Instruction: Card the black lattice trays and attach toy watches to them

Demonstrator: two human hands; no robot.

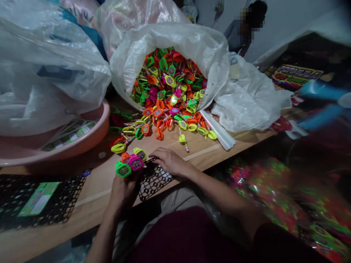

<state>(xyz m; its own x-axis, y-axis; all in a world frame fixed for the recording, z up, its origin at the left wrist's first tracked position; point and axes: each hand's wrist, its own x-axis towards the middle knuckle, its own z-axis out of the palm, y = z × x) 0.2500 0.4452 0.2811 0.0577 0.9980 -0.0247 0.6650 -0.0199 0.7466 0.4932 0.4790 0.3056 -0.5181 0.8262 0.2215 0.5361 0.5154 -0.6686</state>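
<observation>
My left hand [124,188] is closed around a bunch of toy watches [135,162], with green, magenta, yellow and orange ones fanned out above the fingers. To its right, my right hand [168,162] reaches over a black lattice mat [153,184], palm down, fingers stretched toward the bunch and apart from it. Something whitish or clear lies on the mat under that hand; I cannot make out what it is. Beyond both hands, a heap of similar toy watches [164,113] spills from a large white plastic sack [126,69] onto the wooden table [203,160].
At the left stands a pink basin [105,120] with printed cards and a plastic bag. A second black mat [11,193] bears a green card [40,199]. Clear plastic film [219,131] lies right of the heap. A blurred blue fan [320,91] is at right; a person [236,36] is behind.
</observation>
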